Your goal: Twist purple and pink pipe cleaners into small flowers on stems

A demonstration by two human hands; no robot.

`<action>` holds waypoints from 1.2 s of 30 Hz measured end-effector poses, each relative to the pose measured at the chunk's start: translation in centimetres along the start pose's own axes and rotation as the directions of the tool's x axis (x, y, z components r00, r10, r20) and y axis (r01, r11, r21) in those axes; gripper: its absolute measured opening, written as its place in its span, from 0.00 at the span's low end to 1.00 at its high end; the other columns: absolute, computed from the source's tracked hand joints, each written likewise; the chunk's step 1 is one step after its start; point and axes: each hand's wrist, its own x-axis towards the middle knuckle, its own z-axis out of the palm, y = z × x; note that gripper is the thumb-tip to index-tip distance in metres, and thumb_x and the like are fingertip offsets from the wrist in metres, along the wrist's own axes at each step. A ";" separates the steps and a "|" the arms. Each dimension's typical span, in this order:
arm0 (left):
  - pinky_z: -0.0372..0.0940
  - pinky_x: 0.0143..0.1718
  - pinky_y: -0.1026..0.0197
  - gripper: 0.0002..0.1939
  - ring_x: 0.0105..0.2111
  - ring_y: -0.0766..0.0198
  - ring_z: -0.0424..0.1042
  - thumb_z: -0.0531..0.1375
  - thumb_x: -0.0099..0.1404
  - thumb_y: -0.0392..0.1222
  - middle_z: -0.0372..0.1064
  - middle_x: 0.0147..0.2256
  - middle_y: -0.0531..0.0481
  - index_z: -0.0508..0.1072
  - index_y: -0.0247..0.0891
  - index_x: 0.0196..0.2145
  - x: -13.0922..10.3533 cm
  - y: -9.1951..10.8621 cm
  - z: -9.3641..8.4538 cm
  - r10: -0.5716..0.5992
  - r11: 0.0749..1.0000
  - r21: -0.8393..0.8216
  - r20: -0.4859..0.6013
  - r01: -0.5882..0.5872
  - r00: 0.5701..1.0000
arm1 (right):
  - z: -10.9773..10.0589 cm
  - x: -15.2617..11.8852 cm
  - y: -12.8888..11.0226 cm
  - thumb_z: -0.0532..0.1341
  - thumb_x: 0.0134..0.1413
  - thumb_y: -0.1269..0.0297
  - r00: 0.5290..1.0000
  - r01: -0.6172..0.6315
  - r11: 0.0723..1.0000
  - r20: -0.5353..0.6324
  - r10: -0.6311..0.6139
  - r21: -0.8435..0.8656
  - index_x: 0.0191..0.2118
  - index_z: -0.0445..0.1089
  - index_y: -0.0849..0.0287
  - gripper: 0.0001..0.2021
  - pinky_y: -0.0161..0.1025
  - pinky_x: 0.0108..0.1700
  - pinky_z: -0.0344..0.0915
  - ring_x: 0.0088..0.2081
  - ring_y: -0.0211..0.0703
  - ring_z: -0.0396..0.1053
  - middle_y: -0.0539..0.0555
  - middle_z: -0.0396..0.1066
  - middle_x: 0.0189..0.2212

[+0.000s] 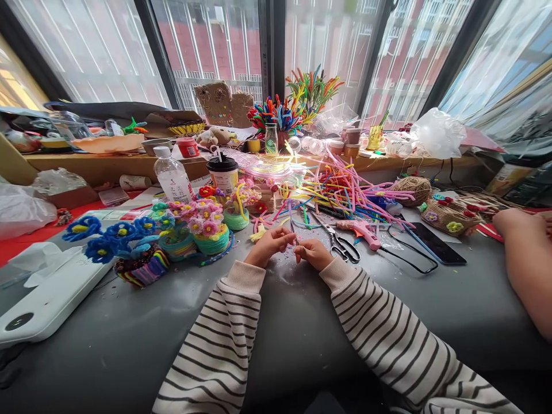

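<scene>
My left hand [271, 244] and my right hand [315, 254] meet above the grey table, fingertips almost touching. Both are closed in a pinch. Between them rises a thin lilac pipe cleaner [291, 214], its lower end hidden by the fingers. Just right of my right hand lie black-handled scissors [344, 246], with a pink glue gun [360, 230] beyond them. Beside my left hand, a small pale yellow piece [257, 234] rests on the table. Pots of pipe-cleaner flowers, one with pink blooms [207, 223] and another with blue blooms [123, 233], stand further left.
A tangled heap of pipe cleaners [345, 187] lies ahead. A water bottle [171, 175] and a lidded cup [223, 172] stand behind the flowers. At right are a phone [437, 244], a twine ball [411, 190] and another person's arm [528, 264]. A white device [56, 299] lies left.
</scene>
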 end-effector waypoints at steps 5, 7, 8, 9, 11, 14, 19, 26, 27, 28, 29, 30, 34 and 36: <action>0.44 0.17 0.69 0.14 0.15 0.77 0.50 0.60 0.46 0.47 0.51 0.14 0.59 0.60 0.34 0.20 0.1 0.0 0.1 0.026 1.000 0.002 -0.020 -0.026 0.999 | -0.1 -0.1 -0.4 0.50 0.35 0.38 0.998 -0.034 0.999 -0.045 0.033 -0.027 0.12 0.62 0.62 0.27 0.31 0.22 0.48 0.17 0.31 0.51 0.46 0.52 0.10; 0.44 0.17 0.69 0.14 0.15 0.78 0.50 0.59 0.47 0.47 0.52 0.15 0.59 0.61 0.34 0.21 0.2 -0.1 0.1 0.058 0.998 -0.003 -0.034 -0.058 0.998 | -0.1 -0.1 -0.5 0.50 0.35 0.38 0.998 -0.045 0.998 -0.051 0.042 -0.050 0.12 0.62 0.62 0.28 0.31 0.22 0.48 0.17 0.31 0.51 0.46 0.53 0.10; 0.44 0.17 0.69 0.13 0.15 0.78 0.50 0.59 0.47 0.47 0.52 0.16 0.59 0.61 0.34 0.22 0.2 -0.1 0.1 0.072 0.997 -0.007 -0.039 -0.073 0.997 | -0.1 -0.1 -0.5 0.50 0.35 0.38 0.998 -0.045 0.997 -0.049 0.042 -0.062 0.12 0.62 0.62 0.28 0.31 0.22 0.48 0.17 0.30 0.50 0.46 0.53 0.10; 0.43 0.17 0.69 0.13 0.15 0.78 0.50 0.59 0.47 0.47 0.52 0.17 0.59 0.61 0.34 0.22 0.2 -0.2 0.0 0.081 0.997 -0.010 -0.045 -0.082 0.996 | -0.1 -0.1 -0.5 0.49 0.35 0.37 0.998 -0.042 0.996 -0.041 0.039 -0.075 0.12 0.62 0.62 0.29 0.31 0.22 0.48 0.17 0.30 0.50 0.46 0.53 0.10; 0.43 0.17 0.69 0.14 0.15 0.78 0.49 0.59 0.47 0.47 0.53 0.17 0.59 0.61 0.33 0.22 0.3 -0.3 -0.1 0.084 0.996 -0.008 -0.049 -0.085 0.995 | -0.1 -0.1 -0.4 0.46 0.36 0.36 1.000 -0.027 0.995 -0.008 0.026 -0.101 0.13 0.62 0.62 0.30 0.31 0.22 0.47 0.17 0.30 0.50 0.46 0.52 0.10; 0.42 0.16 0.69 0.14 0.14 0.78 0.48 0.59 0.46 0.47 0.52 0.16 0.59 0.61 0.33 0.21 0.3 -0.4 -0.2 0.076 0.997 0.011 -0.042 -0.076 0.996 | -0.1 -0.1 -0.2 0.42 0.37 0.35 0.999 0.017 0.992 0.043 -0.012 -0.124 0.15 0.63 0.62 0.33 0.32 0.23 0.47 0.18 0.31 0.51 0.47 0.53 0.11; 0.42 0.16 0.69 0.14 0.14 0.78 0.48 0.59 0.45 0.47 0.50 0.14 0.60 0.61 0.33 0.21 0.4 -0.5 -0.2 0.070 0.997 0.034 -0.031 -0.068 0.997 | -0.1 -0.1 -0.2 0.42 0.36 0.34 1.000 0.014 0.993 0.029 -0.011 -0.121 0.14 0.63 0.62 0.33 0.32 0.23 0.47 0.17 0.31 0.50 0.47 0.51 0.11; 0.43 0.16 0.69 0.14 0.14 0.78 0.49 0.59 0.46 0.47 0.50 0.14 0.60 0.61 0.34 0.21 0.3 -0.3 0.0 0.068 0.997 0.032 -0.021 -0.067 0.997 | -0.1 -0.1 -0.2 0.44 0.36 0.35 1.000 0.017 0.996 0.006 -0.016 -0.092 0.14 0.63 0.62 0.32 0.32 0.22 0.46 0.17 0.31 0.49 0.46 0.50 0.11; 0.43 0.16 0.69 0.14 0.14 0.78 0.49 0.59 0.46 0.47 0.51 0.14 0.60 0.61 0.34 0.21 0.2 -0.3 0.0 0.067 0.997 0.035 -0.014 -0.066 0.998 | -0.1 -0.1 -0.2 0.42 0.36 0.34 0.999 0.030 0.996 0.023 -0.028 -0.088 0.15 0.63 0.63 0.32 0.32 0.22 0.46 0.17 0.31 0.49 0.46 0.50 0.11; 0.43 0.17 0.69 0.14 0.14 0.78 0.49 0.59 0.46 0.47 0.51 0.14 0.60 0.61 0.34 0.21 0.2 -0.2 0.0 0.065 0.997 0.037 -0.005 -0.065 0.998 | -0.1 -0.1 -0.1 0.41 0.36 0.34 0.999 0.041 0.995 0.038 -0.038 -0.086 0.16 0.64 0.63 0.33 0.32 0.22 0.46 0.17 0.31 0.49 0.46 0.49 0.11; 0.43 0.17 0.69 0.14 0.14 0.78 0.49 0.59 0.46 0.47 0.51 0.14 0.60 0.61 0.34 0.21 0.2 -0.2 0.1 0.063 0.997 0.040 0.003 -0.063 0.998 | -0.1 -0.1 -0.1 0.41 0.37 0.34 0.998 0.048 0.995 0.043 -0.044 -0.086 0.16 0.64 0.63 0.34 0.32 0.22 0.46 0.17 0.31 0.49 0.46 0.50 0.11; 0.43 0.17 0.69 0.14 0.14 0.78 0.49 0.60 0.46 0.47 0.51 0.14 0.60 0.61 0.34 0.21 0.2 -0.2 0.1 0.061 0.997 0.042 0.007 -0.061 0.998 | -0.1 -0.2 0.0 0.41 0.37 0.34 0.998 0.050 0.995 0.038 -0.046 -0.090 0.16 0.64 0.63 0.34 0.32 0.22 0.47 0.17 0.31 0.50 0.46 0.51 0.11; 0.43 0.16 0.69 0.14 0.14 0.78 0.49 0.60 0.45 0.47 0.50 0.13 0.60 0.61 0.34 0.21 0.2 -0.2 0.1 0.050 0.998 0.033 -0.012 -0.050 0.999 | -0.1 -0.2 -0.2 0.45 0.36 0.36 0.999 0.015 0.993 -0.039 -0.019 -0.113 0.14 0.63 0.63 0.31 0.32 0.24 0.50 0.19 0.32 0.54 0.48 0.57 0.12; 0.43 0.16 0.69 0.14 0.14 0.77 0.49 0.60 0.45 0.47 0.50 0.13 0.60 0.60 0.34 0.20 0.3 -0.2 0.1 0.049 0.999 0.025 -0.021 -0.048 0.999 | 0.0 -0.2 -0.4 0.47 0.36 0.37 0.998 -0.005 0.993 -0.069 -0.003 -0.120 0.14 0.63 0.63 0.30 0.31 0.24 0.51 0.19 0.32 0.55 0.49 0.59 0.12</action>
